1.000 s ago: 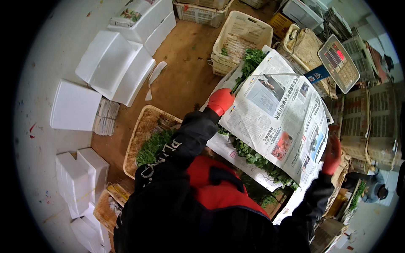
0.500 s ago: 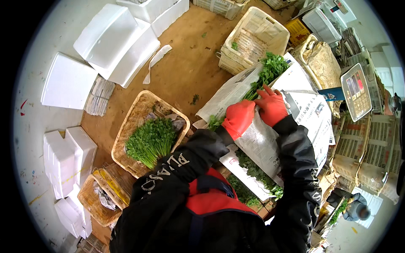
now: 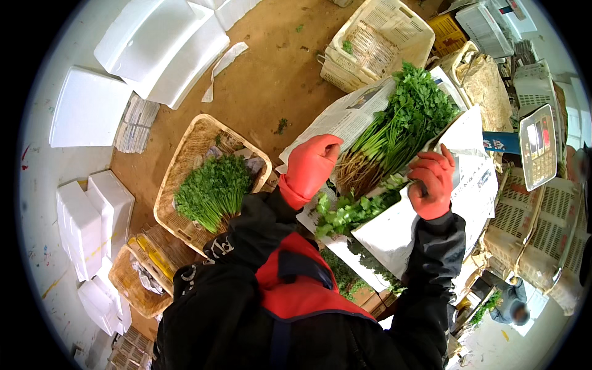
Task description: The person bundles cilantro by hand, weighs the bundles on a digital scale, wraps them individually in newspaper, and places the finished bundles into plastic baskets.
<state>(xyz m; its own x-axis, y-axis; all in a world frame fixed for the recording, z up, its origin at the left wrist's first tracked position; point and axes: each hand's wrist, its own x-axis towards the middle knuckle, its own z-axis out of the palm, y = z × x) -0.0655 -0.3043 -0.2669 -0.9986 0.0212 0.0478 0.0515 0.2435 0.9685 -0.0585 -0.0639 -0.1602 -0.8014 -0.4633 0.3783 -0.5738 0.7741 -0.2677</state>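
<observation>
While newspaper (image 3: pixel 346 118) lies spread beneath it, a big bunch (image 3: pixel 401 126) shows roots and all

The big bunch rests mid-sheet, its leaves (image 3: pixel 427 92) toward the upper right, its stems (image 3: pixel 378 140) running down to brown, stringy roots (image 3: pixel 357 177). Just left of the roots is the red-gloved left hand (image 3: pixel 310 166): its fingers bend over toward the thumb with nothing seen in them, and whether the tips meet I cannot tell. Right of the stems is the right hand (image 3: pixel 431 184), gloved alike, over the newspaper's right part. Its fingers are curled and a little apart; whether it pinches or touches the sheet cannot be told. Between the hands and lower down, a small bunch (image 3: pixel 350 214) of paler leaves lies just below the roots.

To the left, a basket (image 3: pixel 185 163) holds more greens (image 3: pixel 211 188). Beyond the newspaper stands a cream crate (image 3: pixel 345 74) with a leafy scrap (image 3: pixel 347 47) inside. A scale (image 3: pixel 538 148) on a blue post (image 3: pixel 501 142) is at the right. White foam boxes (image 3: pixel 151 40) stand along the left side of the brown floor (image 3: pixel 265 80), near a paper stack (image 3: pixel 137 126). Far off at lower right is a co-worker (image 3: pixel 513 302).
</observation>
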